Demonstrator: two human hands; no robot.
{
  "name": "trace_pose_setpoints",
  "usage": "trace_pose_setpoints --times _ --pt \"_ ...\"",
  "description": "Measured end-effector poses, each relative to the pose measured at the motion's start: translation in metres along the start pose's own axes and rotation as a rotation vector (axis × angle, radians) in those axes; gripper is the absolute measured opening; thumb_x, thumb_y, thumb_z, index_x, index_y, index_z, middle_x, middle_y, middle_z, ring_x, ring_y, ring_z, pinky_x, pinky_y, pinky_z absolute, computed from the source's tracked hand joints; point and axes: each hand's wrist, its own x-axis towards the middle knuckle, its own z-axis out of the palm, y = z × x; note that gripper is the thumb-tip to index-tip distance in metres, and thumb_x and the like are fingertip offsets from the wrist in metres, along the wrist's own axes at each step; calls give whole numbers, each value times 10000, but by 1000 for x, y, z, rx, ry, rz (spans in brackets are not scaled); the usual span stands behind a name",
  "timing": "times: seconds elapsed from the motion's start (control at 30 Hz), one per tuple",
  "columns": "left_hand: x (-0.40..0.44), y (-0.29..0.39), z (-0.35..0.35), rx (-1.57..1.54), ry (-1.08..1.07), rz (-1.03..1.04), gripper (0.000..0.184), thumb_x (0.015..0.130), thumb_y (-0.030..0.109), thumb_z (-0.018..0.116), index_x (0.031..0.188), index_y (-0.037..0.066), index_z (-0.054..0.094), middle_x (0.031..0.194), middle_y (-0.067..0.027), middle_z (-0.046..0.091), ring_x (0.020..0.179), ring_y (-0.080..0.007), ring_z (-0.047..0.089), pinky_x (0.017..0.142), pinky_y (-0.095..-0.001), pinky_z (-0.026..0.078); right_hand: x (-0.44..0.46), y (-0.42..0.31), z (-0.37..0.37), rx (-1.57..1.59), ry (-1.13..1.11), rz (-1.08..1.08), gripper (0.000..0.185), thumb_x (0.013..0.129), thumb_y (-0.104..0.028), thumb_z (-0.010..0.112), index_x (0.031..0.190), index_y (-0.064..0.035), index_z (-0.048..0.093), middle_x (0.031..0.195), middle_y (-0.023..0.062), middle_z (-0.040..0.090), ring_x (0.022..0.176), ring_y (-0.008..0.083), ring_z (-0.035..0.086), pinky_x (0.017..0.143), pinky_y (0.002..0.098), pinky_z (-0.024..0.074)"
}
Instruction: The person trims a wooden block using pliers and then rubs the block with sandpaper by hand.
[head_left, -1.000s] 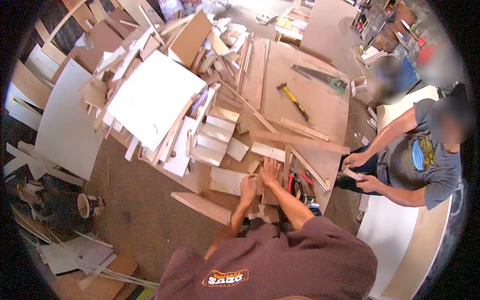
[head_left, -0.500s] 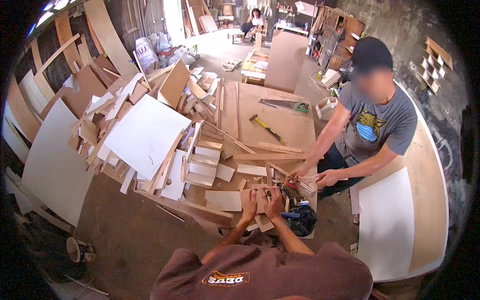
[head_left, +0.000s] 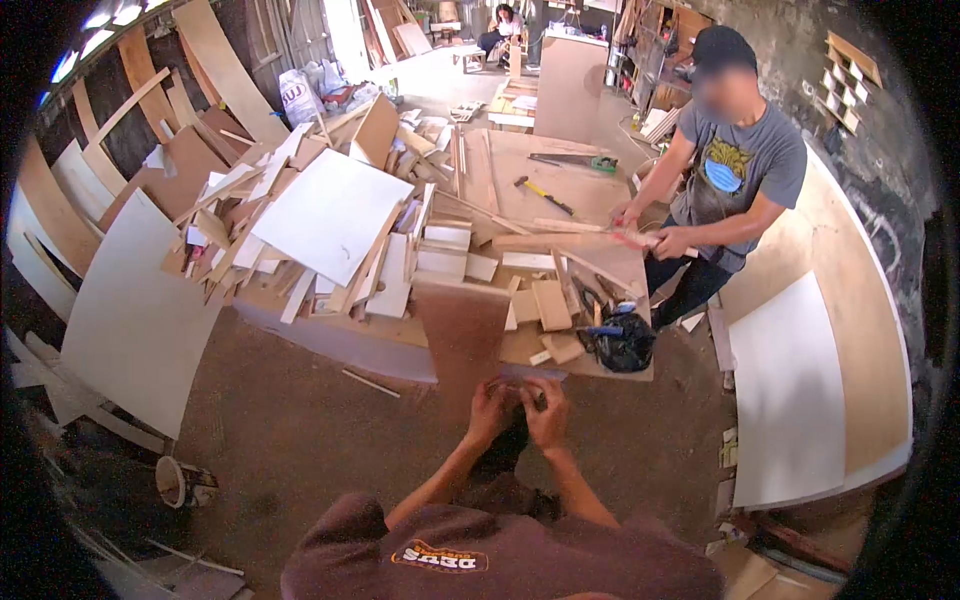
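My left hand (head_left: pixel 489 410) and my right hand (head_left: pixel 545 411) are close together in front of the table's near edge. Both have curled fingers that seem to pinch something small and dark, too small to name. Just beyond them on the table (head_left: pixel 520 345) lie a wooden block (head_left: pixel 550 305) and a smaller wood piece (head_left: pixel 562 348). A black plastic bag (head_left: pixel 625 345) sits at the table corner, with a blue-handled tool (head_left: pixel 602 330) against it. Left of the blocks, a brown panel (head_left: pixel 462 330) reaches past the table edge.
A co-worker (head_left: pixel 735 150) at the table's right side holds a wooden strip (head_left: pixel 560 241). A hammer (head_left: pixel 545 196) and a handsaw (head_left: pixel 575 161) lie farther back. Offcuts and a white board (head_left: pixel 332 215) pile up on the left. A bucket (head_left: pixel 185 482) stands on the floor.
My hands have come off the wooden block and back toward my body, past the table edge. My view has moved back from the table. The co-worker's hands have shifted with the wooden strip.
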Motion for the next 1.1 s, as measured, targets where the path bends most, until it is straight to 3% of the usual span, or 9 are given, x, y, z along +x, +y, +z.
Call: trace_pose_setpoints --times 0.07,0.2,0.47,0.53,0.7,0.8,0.97,1.1 --pt "-40 19 -32 218 84 -51 379 974 228 552 1291 32 485 1229 -96 569 1076 -186 579 891 -337 485 -39 -28 7 -17 -9 44 197 866 -164 681 1024 -48 661 988 119 651 965 270 623 810 368 498" --pt "-117 61 -67 177 154 32 389 972 216 550 1309 31 486 1250 -82 566 1097 -184 571 894 -334 481 -92 -80 20 18 -157 148 227 849 -150 689 1058 -65 671 1016 113 659 951 254 644 802 351 508" --pt "-204 132 -133 220 303 139 358 961 174 555 1293 48 509 1269 -69 564 1140 -184 554 945 -338 452 -144 -126 96 -63 -377 1 279 835 -145 692 1095 -53 647 1036 118 661 958 262 651 828 350 510" --pt "-217 151 -156 274 312 192 359 954 157 565 1290 42 509 1277 -69 561 1141 -181 553 948 -332 449 -156 -151 120 -34 -445 104 273 838 -121 678 1097 -50 634 1018 127 670 922 260 662 797 352 516" --pt "-236 205 -257 307 298 304 398 932 98 589 1313 44 489 1288 -73 556 1125 -172 559 950 -314 444 -185 -208 222 151 -585 126 311 867 -129 664 1151 -29 588 959 100 681 843 195 659 740 341 524" --pt "-253 235 -329 242 421 406 447 926 78 594 1350 44 459 1258 -85 567 1083 -164 573 929 -305 459 -216 -232 301 279 -688 176 341 892 -144 654 1192 -13 556 935 79 668 813 162 641 725 324 528" --pt "-293 316 -403 -4 431 233 522 906 56 623 1391 69 431 1150 -90 600 1007 -136 574 869 -272 473 -245 -291 396 476 -750 199 372 913 -166 646 1233 -17 527 986 79 629 833 160 623 723 306 527" --pt "-283 342 -459 87 399 175 539 881 50 660 1376 87 449 1059 -52 610 982 -124 576 851 -257 471 -234 -331 424 452 -809 256 379 900 -153 660 1231 -27 524 1053 80 593 925 159 593 757 299 515"
